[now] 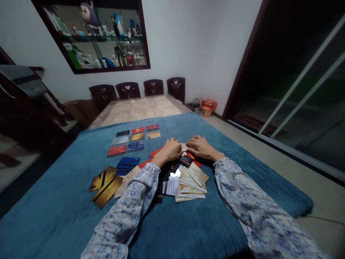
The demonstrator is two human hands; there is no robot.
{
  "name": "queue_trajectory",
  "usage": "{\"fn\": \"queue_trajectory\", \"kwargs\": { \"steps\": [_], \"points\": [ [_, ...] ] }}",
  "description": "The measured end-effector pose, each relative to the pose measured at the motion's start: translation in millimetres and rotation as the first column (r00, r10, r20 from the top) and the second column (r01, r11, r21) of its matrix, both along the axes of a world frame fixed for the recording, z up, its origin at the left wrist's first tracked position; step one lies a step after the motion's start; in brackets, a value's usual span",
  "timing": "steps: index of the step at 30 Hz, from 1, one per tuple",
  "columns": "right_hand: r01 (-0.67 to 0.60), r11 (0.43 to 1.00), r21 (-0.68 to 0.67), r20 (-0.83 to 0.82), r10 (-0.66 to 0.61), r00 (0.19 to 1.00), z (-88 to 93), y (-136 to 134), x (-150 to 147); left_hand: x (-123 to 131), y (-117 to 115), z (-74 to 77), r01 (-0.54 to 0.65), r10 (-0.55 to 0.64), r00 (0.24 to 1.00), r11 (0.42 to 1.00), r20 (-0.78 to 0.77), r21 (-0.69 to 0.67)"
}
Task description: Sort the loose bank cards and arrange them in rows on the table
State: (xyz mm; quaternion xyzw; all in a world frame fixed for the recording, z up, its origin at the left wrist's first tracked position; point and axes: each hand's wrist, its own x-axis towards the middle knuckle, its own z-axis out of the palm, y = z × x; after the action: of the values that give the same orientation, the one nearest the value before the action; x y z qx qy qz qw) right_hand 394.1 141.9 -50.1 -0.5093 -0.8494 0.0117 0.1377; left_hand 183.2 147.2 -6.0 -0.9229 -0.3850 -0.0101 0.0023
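My left hand (172, 149) and my right hand (201, 147) meet over a loose heap of cards, fingers curled in around a cream card (184, 146) between them. The fingertips are partly hidden. Just below lie a black card (185, 160) and some red cards, partly under my hands. Nearer me, pale gold cards (192, 185) overlap in a fan beside a white card (170, 186). Left of my left forearm are gold cards (107, 187), cream cards (129, 180) and blue cards (127, 164).
Several cards in short rows, including a red card (116, 150) and a dark blue card (136, 146), lie farther left on the blue cloth (81, 172). Beyond it shows the bare tabletop (140, 107), with dark chairs (154, 88) behind. A glass door stands right.
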Motion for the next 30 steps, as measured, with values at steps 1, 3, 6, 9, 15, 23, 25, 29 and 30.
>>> {"fn": "queue_trajectory", "kwargs": {
  "steps": [1,3,6,9,15,23,25,29,30],
  "points": [
    [-0.002,1.0,0.004,-0.009,0.002,1.0,-0.1,0,1,0,0,0.3,0.012,-0.012,1.0,1.0,-0.006,0.014],
    [-0.008,1.0,0.015,-0.023,0.008,1.0,0.0,0,2,-1,0,0.8,0.026,-0.025,1.0,0.999,-0.018,0.033],
    [-0.029,0.999,0.04,-0.041,0.03,0.999,-0.2,0,3,-3,1,2.4,0.039,-0.038,0.999,0.998,-0.021,0.039],
    [-0.045,0.997,0.066,-0.069,0.05,0.996,-2.0,1,5,-6,2,5.4,0.05,-0.05,0.999,0.998,0.001,0.046],
    [-0.032,0.993,0.117,-0.136,0.047,0.99,-7.6,5,8,-12,7,9.5,0.052,-0.058,0.995,0.996,0.081,0.074],
    [0.049,0.988,0.147,-0.209,-0.018,0.978,-10.4,11,10,-18,17,1.1,0.05,-0.065,0.97,0.996,0.236,0.07],
    [0.063,0.988,0.143,-0.214,-0.031,0.976,-11.1,11,11,-19,20,-1.8,0.04,-0.053,0.959,0.998,0.278,0.052],
    [0.07,0.989,0.133,-0.222,-0.039,0.974,-14.0,12,12,-21,23,-5.6,0.025,-0.033,0.944,0.999,0.33,0.026],
    [0.074,0.989,0.129,-0.227,-0.043,0.973,-14.7,12,12,-21,24,-6.1,0.026,-0.031,0.94,0.999,0.341,0.019]
  ]
}}
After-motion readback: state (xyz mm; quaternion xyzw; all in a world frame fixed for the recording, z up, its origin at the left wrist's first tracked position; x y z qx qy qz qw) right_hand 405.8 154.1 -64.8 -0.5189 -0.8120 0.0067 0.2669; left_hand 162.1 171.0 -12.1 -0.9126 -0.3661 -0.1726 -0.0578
